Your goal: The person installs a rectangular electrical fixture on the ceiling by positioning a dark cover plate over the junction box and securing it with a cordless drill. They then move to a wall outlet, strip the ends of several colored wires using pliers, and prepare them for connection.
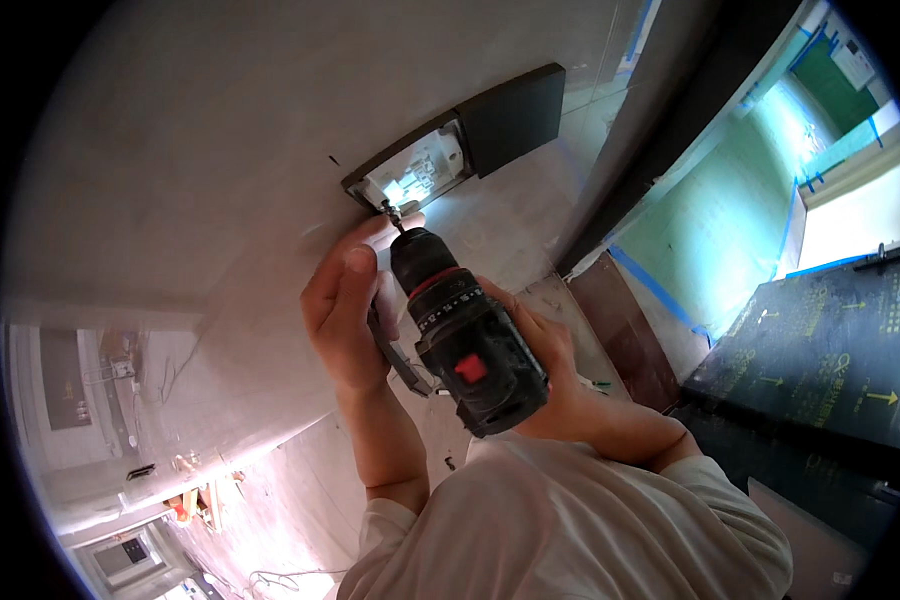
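Left side: the left hand [345,305] is at the bit, thumb and fingertips forward by the tip, and a thin dark grey piece [400,358] is gripped in it below the thumb. Recommended: the fingertips should steady the work from the side and come clear before the bit spins. The forearm rises from the lower edge, wrist near straight.

Next right: the bit [397,218] reaches the lower left corner of the open wall fitting [415,172], a dark frame with a pale, lit interior. Whether the tip is seated on a screw cannot be told at this size. Judged good practice: align the bit square to the fitting, press lightly, start slowly and stop at first resistance, as the plastic-looking body could crack.

Centre: the black power drill [480,350] stands in front of the fitting, nose toward it. Beyond, 1 dark square cover [515,120] adjoins the open section; the drill body should stay off its edge.

Right side: the right hand [545,350] is wrapped round the drill from its right, elbow bent outward. Its trigger finger is hidden; trigger position cannot be told.
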`<act>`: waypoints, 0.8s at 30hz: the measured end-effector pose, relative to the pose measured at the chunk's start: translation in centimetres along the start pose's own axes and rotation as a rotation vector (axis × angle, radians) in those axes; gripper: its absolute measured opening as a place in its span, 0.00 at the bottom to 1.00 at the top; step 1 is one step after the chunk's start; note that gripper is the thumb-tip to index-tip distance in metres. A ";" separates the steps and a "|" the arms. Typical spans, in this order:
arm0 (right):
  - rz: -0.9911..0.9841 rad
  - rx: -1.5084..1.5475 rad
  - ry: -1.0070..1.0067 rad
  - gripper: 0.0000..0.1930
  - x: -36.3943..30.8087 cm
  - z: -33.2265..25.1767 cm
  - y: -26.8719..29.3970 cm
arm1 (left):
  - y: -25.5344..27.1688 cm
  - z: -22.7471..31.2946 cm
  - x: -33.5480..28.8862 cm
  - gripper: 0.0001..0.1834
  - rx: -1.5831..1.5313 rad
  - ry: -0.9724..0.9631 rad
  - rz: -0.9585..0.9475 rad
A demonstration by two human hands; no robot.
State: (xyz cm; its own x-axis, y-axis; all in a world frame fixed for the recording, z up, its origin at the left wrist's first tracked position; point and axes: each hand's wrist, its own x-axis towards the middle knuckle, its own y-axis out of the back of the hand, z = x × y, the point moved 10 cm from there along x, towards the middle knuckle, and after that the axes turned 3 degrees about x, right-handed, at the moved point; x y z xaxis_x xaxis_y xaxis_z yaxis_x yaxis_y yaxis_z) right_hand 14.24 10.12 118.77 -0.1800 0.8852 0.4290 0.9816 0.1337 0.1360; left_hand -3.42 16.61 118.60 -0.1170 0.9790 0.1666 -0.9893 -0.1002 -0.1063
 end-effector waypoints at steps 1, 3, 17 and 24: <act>0.002 -0.006 0.008 0.44 0.0 0.1 0.1 | 0.0 -0.2 0.0 0.21 -0.017 0.010 -0.003; 0.000 -0.012 0.028 0.44 -0.1 0.1 0.1 | -0.2 -0.2 0.0 0.21 -0.045 0.010 -0.013; 0.059 0.050 -0.033 0.38 -2.0 2.2 2.6 | -3.1 1.1 -2.1 0.21 0.157 -0.006 -0.031; 0.195 0.132 0.020 0.37 -1.8 2.6 7.0 | -6.6 -0.1 -1.3 0.20 0.032 0.014 -0.118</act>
State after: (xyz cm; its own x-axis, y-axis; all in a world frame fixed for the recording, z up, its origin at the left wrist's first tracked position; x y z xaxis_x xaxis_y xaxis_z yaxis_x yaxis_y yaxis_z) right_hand 21.54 10.64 116.65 0.0136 0.8914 0.4531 0.9975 0.0196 -0.0684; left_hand 3.22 16.04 118.95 0.0010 0.9868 0.1622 -0.9984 0.0101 -0.0551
